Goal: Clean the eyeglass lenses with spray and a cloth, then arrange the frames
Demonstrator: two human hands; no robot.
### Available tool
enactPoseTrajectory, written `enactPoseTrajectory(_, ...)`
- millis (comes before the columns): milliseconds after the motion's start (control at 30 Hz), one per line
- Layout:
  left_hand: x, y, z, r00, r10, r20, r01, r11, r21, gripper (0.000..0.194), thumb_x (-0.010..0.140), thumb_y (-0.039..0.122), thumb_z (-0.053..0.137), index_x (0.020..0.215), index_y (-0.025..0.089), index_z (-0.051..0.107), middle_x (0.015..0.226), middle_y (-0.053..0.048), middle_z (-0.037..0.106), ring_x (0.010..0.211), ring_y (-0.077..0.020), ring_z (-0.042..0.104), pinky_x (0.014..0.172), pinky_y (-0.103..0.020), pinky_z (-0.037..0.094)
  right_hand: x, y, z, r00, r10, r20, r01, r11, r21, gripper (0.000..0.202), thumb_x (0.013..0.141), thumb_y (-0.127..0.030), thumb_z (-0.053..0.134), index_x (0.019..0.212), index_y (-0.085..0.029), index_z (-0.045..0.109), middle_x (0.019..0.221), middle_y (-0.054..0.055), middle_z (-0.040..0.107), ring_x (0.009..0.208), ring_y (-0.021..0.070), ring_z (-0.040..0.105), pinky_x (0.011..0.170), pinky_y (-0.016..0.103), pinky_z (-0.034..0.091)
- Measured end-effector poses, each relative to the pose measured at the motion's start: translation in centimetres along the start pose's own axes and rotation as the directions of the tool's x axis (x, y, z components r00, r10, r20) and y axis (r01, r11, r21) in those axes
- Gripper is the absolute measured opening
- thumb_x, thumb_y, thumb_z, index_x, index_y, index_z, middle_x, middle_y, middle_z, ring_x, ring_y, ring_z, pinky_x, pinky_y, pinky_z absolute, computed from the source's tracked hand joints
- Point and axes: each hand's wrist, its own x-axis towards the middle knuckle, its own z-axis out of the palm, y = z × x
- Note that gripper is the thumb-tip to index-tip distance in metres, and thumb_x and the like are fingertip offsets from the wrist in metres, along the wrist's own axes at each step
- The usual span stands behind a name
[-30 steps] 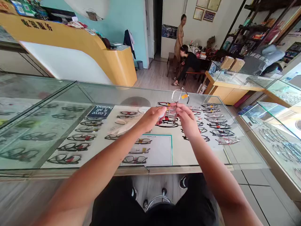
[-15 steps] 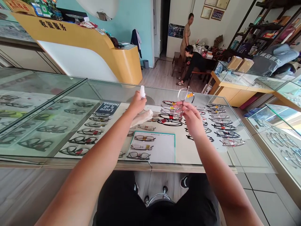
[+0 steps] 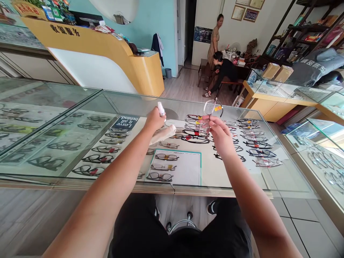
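My left hand [image 3: 154, 119] is closed round a small white spray bottle [image 3: 160, 108], whose top pokes out above my fingers. My right hand [image 3: 221, 134] pinches a pair of eyeglasses [image 3: 209, 106] by its frame, held up over the glass counter with an orange tag on one lens. Just below my left hand, a pale folded cloth [image 3: 166, 134] lies on the counter, partly hidden by my forearm. Through the glass top, rows of eyeglasses [image 3: 195, 136] show under and around both hands.
The glass display counter [image 3: 215, 181] spans the view before my knees. Inside it lies a white, teal-edged card [image 3: 188, 168] with several frames. A yellow reception desk [image 3: 146, 71] stands beyond. Two people [image 3: 224, 71] are at the back near a table; another display case [image 3: 322, 150] is at right.
My left hand has shifted slightly down and left, and the spray bottle now leans more to the left. My right hand keeps the eyeglasses up in nearly the same place.
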Motion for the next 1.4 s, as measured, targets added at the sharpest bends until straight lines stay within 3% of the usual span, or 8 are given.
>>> enactPoseTrajectory(233, -0.9, 1.3, -0.4, 0.991, -0.011, -0.135, 0.012, 1.0, 0.008, 0.055, 0.087, 0.021, 0.075, 0.139, 0.017, 0.055, 0.142, -0.023, 0.069, 0.141, -0.0379, 0.064, 0.118, -0.051, 0.052, -0.1, -0.2, 0.1, 1.0, 0.004, -0.002, -0.004, 1.0, -0.014, 0.024, 0.101, -0.051, 0.068, 0.111, -0.034, 0.081, 0.126, 0.002, 0.085, 0.118, 0.0274, 0.073, 0.09, 0.041, 0.052)
enactPoseTrajectory(367, -3.4, 4.3, -2.0, 0.822, 0.241, -0.516, -0.242, 0.968, 0.066, 0.049, 0.09, 0.02, 0.068, 0.136, 0.019, 0.054, 0.141, -0.018, 0.064, 0.135, -0.0317, 0.064, 0.119, -0.048, 0.05, 0.0, -0.1, 0.1, 1.0, 0.001, -0.008, -0.001, 1.0, -0.012, 0.024, 0.101, -0.051, 0.068, 0.112, -0.033, 0.081, 0.127, 0.002, 0.084, 0.118, 0.0278, 0.073, 0.091, 0.042, 0.053)
enactPoseTrajectory(467, -5.7, 6.4, -2.5, 0.916, 0.316, -0.246, -0.271, 0.941, 0.201, 0.022, 0.099, 0.037, 0.064, 0.118, 0.025, 0.062, 0.108, -0.01, 0.073, 0.106, -0.0308, 0.073, 0.103, -0.047, 0.057, -0.1, -0.2, 0.2, 1.0, 0.0, 0.006, 0.0, 1.0, 0.017, 0.023, 0.102, -0.049, 0.068, 0.113, -0.034, 0.081, 0.125, 0.002, 0.085, 0.118, 0.0274, 0.074, 0.095, 0.042, 0.053)
enactPoseTrajectory(533, -6.6, 6.7, -2.1, 0.965, 0.26, -0.026, -0.237, 0.912, 0.335, 0.031, 0.096, 0.052, 0.068, 0.109, 0.024, 0.066, 0.107, -0.014, 0.075, 0.106, -0.0377, 0.074, 0.099, -0.052, 0.058, -0.2, -0.2, 0.2, 1.0, 0.0, 0.013, 0.0, 1.0, 0.018, 0.022, 0.103, -0.048, 0.067, 0.113, -0.034, 0.081, 0.123, 0.001, 0.085, 0.12, 0.0274, 0.073, 0.098, 0.043, 0.053)
enactPoseTrajectory(700, -5.6, 4.5, -0.8, 0.97, 0.056, 0.235, -0.156, 0.888, 0.432, 0.03, 0.076, 0.047, 0.084, 0.086, 0.022, 0.072, 0.097, -0.023, 0.078, 0.106, -0.0512, 0.075, 0.097, -0.06, 0.057, -0.2, -0.3, 0.1, 1.0, 0.006, -0.006, -0.006, 1.0, -0.01, 0.021, 0.101, -0.048, 0.069, 0.11, -0.035, 0.081, 0.128, 0.001, 0.084, 0.119, 0.028, 0.073, 0.096, 0.043, 0.054)
enactPoseTrajectory(967, -3.9, 3.4, -2.7, 0.945, 0.128, 0.302, -0.209, 0.945, 0.252, 0.03, 0.072, 0.05, 0.087, 0.089, 0.028, 0.077, 0.099, -0.011, 0.083, 0.093, -0.0352, 0.076, 0.086, -0.043, 0.059, -0.2, -0.3, 0.3, 1.0, 0.008, -0.012, -0.008, 1.0, 0.01, 0.018, 0.101, -0.046, 0.069, 0.107, -0.033, 0.081, 0.124, 0.001, 0.084, 0.122, 0.0284, 0.074, 0.103, 0.045, 0.055)
enactPoseTrajectory(1133, -3.9, 5.2, -4.3, 0.93, 0.141, 0.339, -0.084, 0.981, -0.175, 0.034, 0.076, 0.044, 0.085, 0.102, 0.026, 0.071, 0.095, -0.004, 0.081, 0.075, -0.0236, 0.069, 0.072, -0.036, 0.051, -0.3, -0.4, 0.4, 1.0, 0.004, 0.012, -0.005, 0.999, 0.048, 0.018, 0.103, -0.043, 0.069, 0.111, -0.034, 0.082, 0.127, 0.001, 0.084, 0.127, 0.0273, 0.073, 0.107, 0.044, 0.053)
enactPoseTrajectory(1400, -4.9, 7.6, -6.0, 0.929, 0.21, 0.305, 0.088, 0.673, -0.734, 0.054, 0.061, 0.027, 0.087, 0.104, 0.027, 0.053, 0.093, 0.002, 0.067, 0.077, -0.0178, 0.065, 0.067, -0.029, 0.046, -0.2, -0.3, 0.3, 1.0, 0.008, -0.01, -0.008, 1.0, 0.006, 0.02, 0.1, -0.048, 0.07, 0.108, -0.033, 0.081, 0.129, 0.002, 0.083, 0.125, 0.0273, 0.073, 0.104, 0.044, 0.055)
